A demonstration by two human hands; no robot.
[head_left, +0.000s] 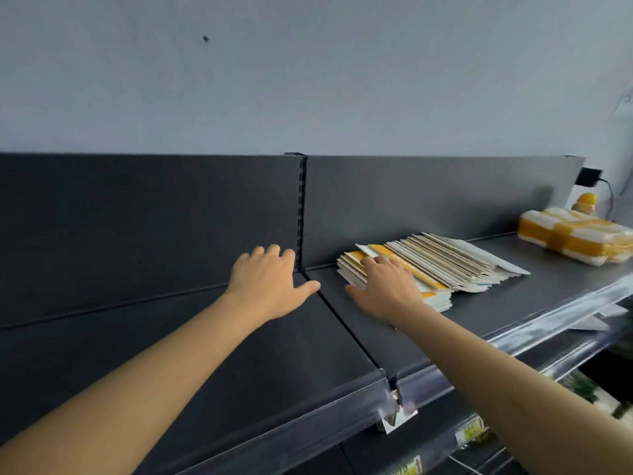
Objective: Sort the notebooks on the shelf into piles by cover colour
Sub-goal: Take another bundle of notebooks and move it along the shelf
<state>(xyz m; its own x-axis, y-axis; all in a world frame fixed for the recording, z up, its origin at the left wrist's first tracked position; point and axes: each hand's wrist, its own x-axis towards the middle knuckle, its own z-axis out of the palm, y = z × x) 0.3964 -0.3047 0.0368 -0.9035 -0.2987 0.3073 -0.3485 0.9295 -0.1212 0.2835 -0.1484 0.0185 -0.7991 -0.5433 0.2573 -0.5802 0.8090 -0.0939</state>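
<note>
A slumped stack of thin notebooks (448, 260) lies on the dark shelf (239, 354), right of the centre seam. Their covers show yellow and white, and the upper ones have slid to the right like a fan. My right hand (383, 287) rests palm down on the left end of the stack, fingers spread over a yellow cover, gripping nothing that I can see. My left hand (270, 282) hovers open, fingers apart, over bare shelf just left of the seam near the back panel.
A wrapped yellow-and-white bundle (575, 238) sits at the far right of the shelf, with a small yellow figure (586, 202) and a black plug (588, 177) behind it. A clear price rail (394, 399) lines the shelf's front edge. Lower shelves hold goods.
</note>
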